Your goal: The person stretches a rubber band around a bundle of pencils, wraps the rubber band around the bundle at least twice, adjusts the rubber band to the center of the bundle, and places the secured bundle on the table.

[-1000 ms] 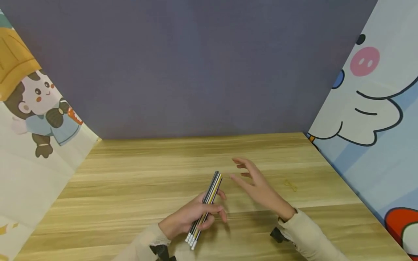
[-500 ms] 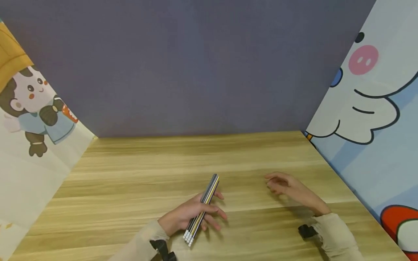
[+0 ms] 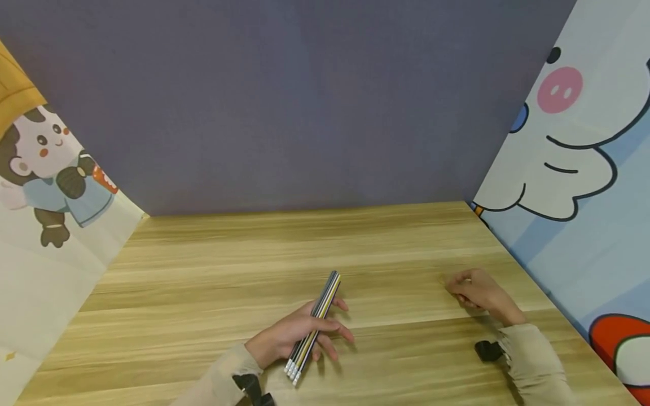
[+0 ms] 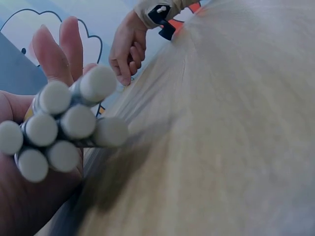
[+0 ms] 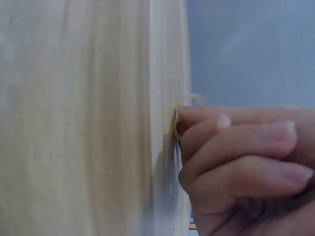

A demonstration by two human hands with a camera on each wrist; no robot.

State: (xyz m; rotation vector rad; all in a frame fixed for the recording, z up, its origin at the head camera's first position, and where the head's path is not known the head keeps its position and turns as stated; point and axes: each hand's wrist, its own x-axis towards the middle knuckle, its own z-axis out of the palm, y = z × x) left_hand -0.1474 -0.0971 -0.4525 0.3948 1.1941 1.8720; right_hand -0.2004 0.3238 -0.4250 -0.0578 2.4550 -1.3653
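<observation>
1. The pencils (image 3: 325, 299) are held aslant over the table (image 3: 203, 293), under the thumb of the left hand (image 3: 299, 326), whose other fingers are loosely spread.
2. The yellow band (image 5: 191, 95) is pinched in the fingertips of the right hand (image 3: 477, 290), near the table's right side; its remaining fingers are curled in.
3. Pencils could be let slip if the thumb were eased; the band, thin and caught only at the tips, could be dropped.
4. Most of the band is hidden by fingers; its contact with the table cannot be told.
</observation>
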